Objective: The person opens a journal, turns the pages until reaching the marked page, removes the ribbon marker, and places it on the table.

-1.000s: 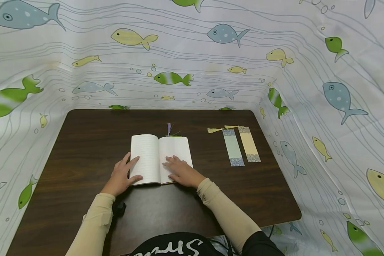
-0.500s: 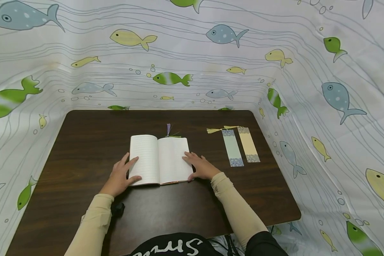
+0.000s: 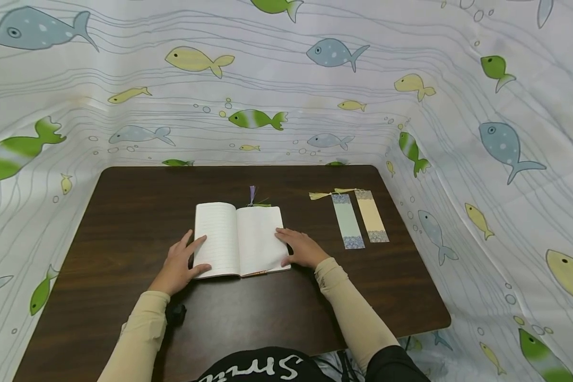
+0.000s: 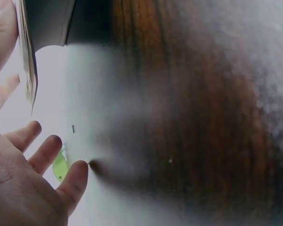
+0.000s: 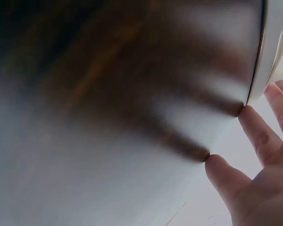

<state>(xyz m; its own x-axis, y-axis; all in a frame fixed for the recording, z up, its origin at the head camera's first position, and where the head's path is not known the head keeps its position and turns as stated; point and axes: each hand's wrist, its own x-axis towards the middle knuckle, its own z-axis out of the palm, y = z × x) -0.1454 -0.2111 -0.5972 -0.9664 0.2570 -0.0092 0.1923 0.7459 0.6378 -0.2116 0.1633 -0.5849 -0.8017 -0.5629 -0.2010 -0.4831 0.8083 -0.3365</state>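
Near edge of the table [image 3: 248, 313]: person's torso, both beige sleeves reaching forward. Left hand [image 3: 179, 263] lies flat at the left edge of the open book [image 3: 239, 239], fingers straight and spread, thumb on the left page, other fingertips on the wood just beside the cover; left wrist view shows the splayed fingers [image 4: 47, 153] and the page block edge above them, nothing gripped. Right hand [image 3: 302, 248] sits at the right edge of the book, fingers fairly straight, tips on the outer margin of the right page, thumb at the near right corner; whether it pinches the page edge, cannot tell; right wrist view is blurred and only shows fingertips [image 5: 254, 129] against the page edge. Book lies flat mid-table, spine running near-far, between the two hands, touching both. At the far edge of the book a purple tassel [image 3: 252, 192] sticks out from the spine. Right of the book, apart from it: two bookmarks side by side, long axes near-far, blue-green bookmark [image 3: 347, 220] on the left, yellow bookmark [image 3: 371, 216] on the right, tassels at far ends. Right hand is the nearer one to them; they lie right and slightly far of it. Fish-print cloth [image 3: 286, 79] surrounds the table.
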